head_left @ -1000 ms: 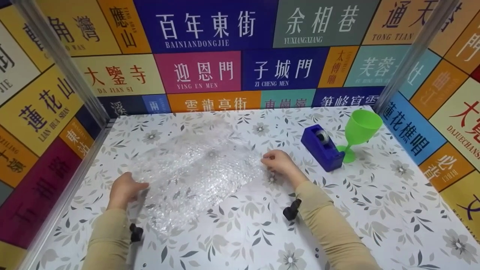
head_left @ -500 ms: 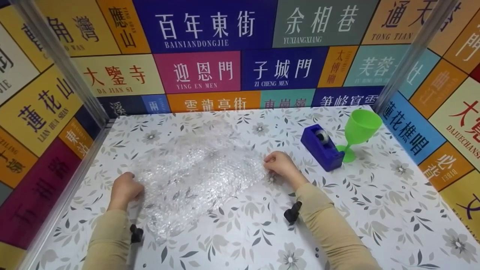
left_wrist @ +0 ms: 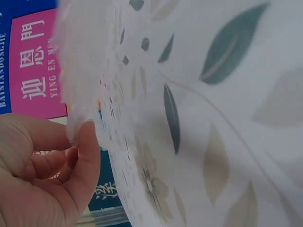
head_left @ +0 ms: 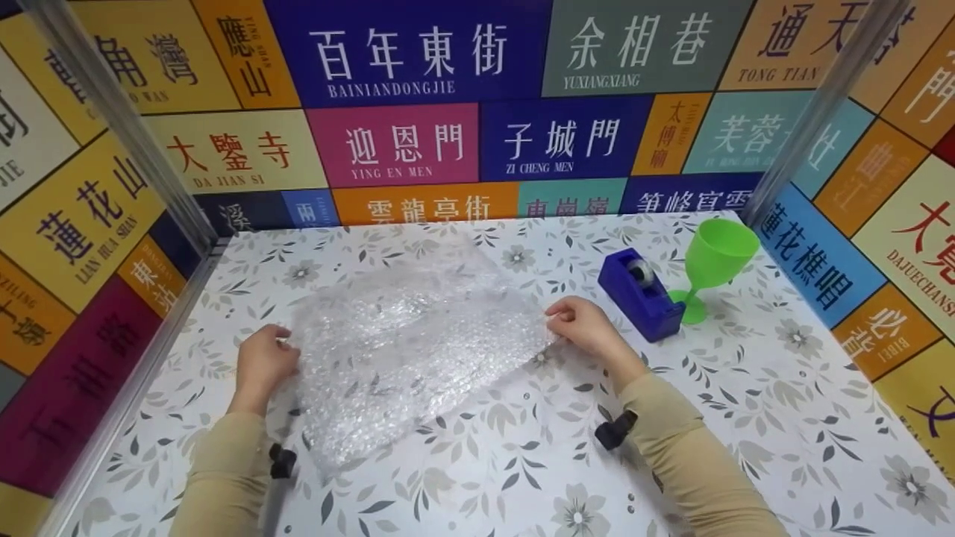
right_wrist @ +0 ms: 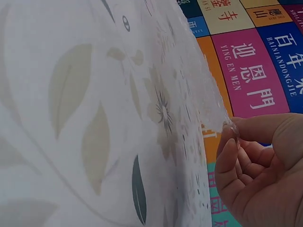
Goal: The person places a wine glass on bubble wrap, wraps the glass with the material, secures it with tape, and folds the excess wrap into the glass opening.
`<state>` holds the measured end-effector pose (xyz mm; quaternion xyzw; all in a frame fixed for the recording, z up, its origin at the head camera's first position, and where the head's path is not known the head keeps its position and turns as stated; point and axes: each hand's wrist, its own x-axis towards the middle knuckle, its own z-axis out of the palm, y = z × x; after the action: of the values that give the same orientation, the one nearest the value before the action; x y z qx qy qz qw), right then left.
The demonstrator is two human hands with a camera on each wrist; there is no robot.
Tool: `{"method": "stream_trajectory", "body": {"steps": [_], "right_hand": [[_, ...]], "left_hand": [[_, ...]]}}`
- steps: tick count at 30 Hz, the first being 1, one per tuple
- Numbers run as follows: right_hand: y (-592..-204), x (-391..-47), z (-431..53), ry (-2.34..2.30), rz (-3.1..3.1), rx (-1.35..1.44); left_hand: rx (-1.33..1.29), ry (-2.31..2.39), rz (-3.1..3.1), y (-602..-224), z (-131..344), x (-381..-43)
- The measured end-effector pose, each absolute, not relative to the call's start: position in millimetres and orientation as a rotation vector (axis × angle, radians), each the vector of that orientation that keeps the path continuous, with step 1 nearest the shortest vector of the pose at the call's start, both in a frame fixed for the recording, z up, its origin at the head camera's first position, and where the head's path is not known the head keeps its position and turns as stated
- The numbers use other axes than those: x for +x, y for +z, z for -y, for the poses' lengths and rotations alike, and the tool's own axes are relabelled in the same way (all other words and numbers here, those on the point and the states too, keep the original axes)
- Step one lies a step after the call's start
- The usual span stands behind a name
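- Clear, crinkled bubble-wrap sheet of thin plastic: spread between the two sets of fingertips, which have it by opposite edges; its bulk lies inward of each, rightward from the left fingers, leftward from the right; which axis is longer, I cannot tell
- Left hand: thumb and forefinger pinch the sheet's left edge
- Right hand: thumb and forefinger pinch its right edge, so neither hand is nearer
- Blue plastic tape dispenser with a clear roll: beyond and right of the right fingers, untouched
- Bright green plastic goblet: upright, just past the dispenser from those fingers
- White, leaf-and-flower-patterned tabletop: below all fingers
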<state>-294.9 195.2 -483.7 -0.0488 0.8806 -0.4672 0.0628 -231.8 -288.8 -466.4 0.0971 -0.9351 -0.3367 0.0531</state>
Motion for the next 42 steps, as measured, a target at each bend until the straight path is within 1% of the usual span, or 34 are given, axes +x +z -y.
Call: {"method": "stream_trajectory", "body": {"steps": [7,13,19,30,42], "right_hand": [[-474.8,-282.2,-224.0,-1.406,-2.725,-0.235],[-466.8,-266.7,-246.9,-1.421,-2.750,-0.259],[-464.6,-254.8,-265.0,-1.425,-2.776,-0.244],[-463.7,-238.5,-279.9,-1.391,-2.827,-0.224],[-471.7,-230.1,-285.4,-1.314,-2.788,-0.281]], "left_hand": [[0.223,-1.126,2.790,-458.6,268.9,-241.1],[0.089,-1.018,2.777,-451.4,249.8,-252.4],[0.015,-0.957,2.773,-447.8,226.4,-266.1],[-0.023,-0.957,2.800,-443.9,195.1,-283.3],[-0.039,-0.936,2.733,-453.9,182.2,-294.8]]}}
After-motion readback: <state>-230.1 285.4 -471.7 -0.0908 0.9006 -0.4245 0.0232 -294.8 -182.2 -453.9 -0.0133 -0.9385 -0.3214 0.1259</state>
